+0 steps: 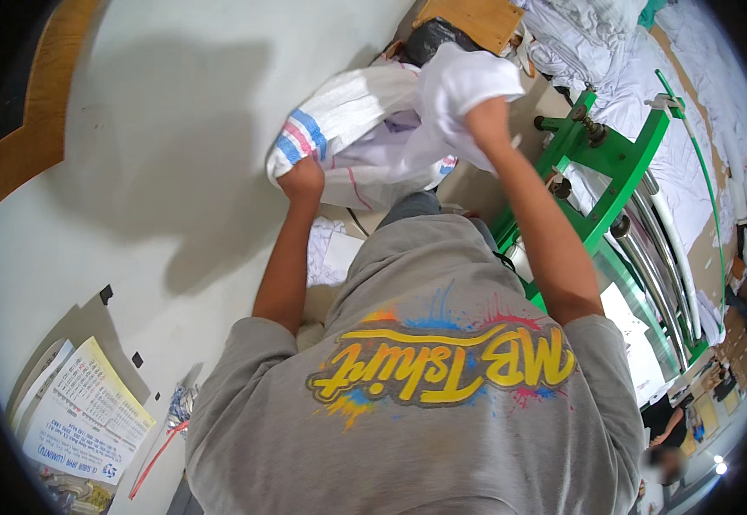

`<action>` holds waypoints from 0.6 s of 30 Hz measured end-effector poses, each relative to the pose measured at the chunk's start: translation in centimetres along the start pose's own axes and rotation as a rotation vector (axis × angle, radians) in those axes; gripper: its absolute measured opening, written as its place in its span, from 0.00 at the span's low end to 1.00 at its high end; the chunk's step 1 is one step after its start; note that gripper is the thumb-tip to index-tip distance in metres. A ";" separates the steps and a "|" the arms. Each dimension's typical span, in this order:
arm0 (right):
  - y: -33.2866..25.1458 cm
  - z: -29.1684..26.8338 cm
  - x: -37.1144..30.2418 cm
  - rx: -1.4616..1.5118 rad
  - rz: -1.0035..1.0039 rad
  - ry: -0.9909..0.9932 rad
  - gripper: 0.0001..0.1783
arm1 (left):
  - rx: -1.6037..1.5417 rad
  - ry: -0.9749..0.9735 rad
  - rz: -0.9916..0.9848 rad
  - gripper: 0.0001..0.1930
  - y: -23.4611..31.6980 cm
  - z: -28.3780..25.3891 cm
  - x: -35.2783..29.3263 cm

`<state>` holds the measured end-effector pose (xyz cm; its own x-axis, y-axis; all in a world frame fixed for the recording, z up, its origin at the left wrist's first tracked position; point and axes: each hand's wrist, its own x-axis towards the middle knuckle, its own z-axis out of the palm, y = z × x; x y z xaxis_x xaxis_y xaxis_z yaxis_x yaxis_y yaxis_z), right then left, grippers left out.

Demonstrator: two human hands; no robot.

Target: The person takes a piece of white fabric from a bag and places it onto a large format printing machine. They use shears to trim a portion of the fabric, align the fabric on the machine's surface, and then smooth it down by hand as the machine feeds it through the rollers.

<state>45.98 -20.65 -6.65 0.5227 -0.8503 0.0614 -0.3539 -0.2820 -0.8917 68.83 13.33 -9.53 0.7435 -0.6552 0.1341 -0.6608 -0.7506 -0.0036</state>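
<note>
A white woven sack (pixel 352 96) with blue and pink stripes hangs with its mouth spread in front of me. My left hand (pixel 302 178) is closed on the striped edge of its rim, at the near left. Higher and to the right, my right hand (pixel 487 122) grips a bunched white cloth (pixel 466 79), whose folds cover most of my fingers. The cloth trails down to the sack's mouth, where more white fabric shows inside. Where the cloth ends and the fabric in the sack begins, I cannot tell.
Close on my right stands a green metal frame (pixel 611 163) with shiny rollers (pixel 652 275). White fabric (pixel 648 103) lies heaped beyond it. A pale wall (pixel 176 112) runs along my left, with papers (pixel 90 403) hung on it. A person (pixel 667 425) is at the far lower right.
</note>
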 end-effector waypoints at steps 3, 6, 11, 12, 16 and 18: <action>-2.1 6.4 -4.3 -0.035 0.154 -0.365 0.18 | 0.104 -0.020 0.152 0.18 -1.1 -1.5 -0.4; 4.6 11.1 -10.5 -0.341 -0.319 -0.689 0.24 | -0.652 -0.155 -0.146 0.23 4.5 -8.2 2.7; 7.5 15.9 -13.5 -0.461 0.018 -1.757 0.31 | 0.351 -0.476 0.225 0.43 1.9 -10.5 -1.1; 6.7 16.2 -13.3 -0.486 0.006 -1.835 0.31 | 0.310 -0.644 0.130 0.49 3.8 -12.6 -0.2; 0.2 17.1 -11.1 -0.502 -0.160 -1.367 0.33 | 0.268 -0.836 -0.171 0.63 8.4 -18.0 2.0; 3.6 21.7 -10.4 -0.245 -0.389 -1.443 0.32 | 0.294 -0.727 -0.091 0.62 9.7 -19.4 4.0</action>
<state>56.05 -3.19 -20.24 0.8498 0.4025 -0.3403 -0.0595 -0.5681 -0.8208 63.45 5.11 10.23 0.7414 -0.4058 -0.5345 -0.6151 -0.7295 -0.2992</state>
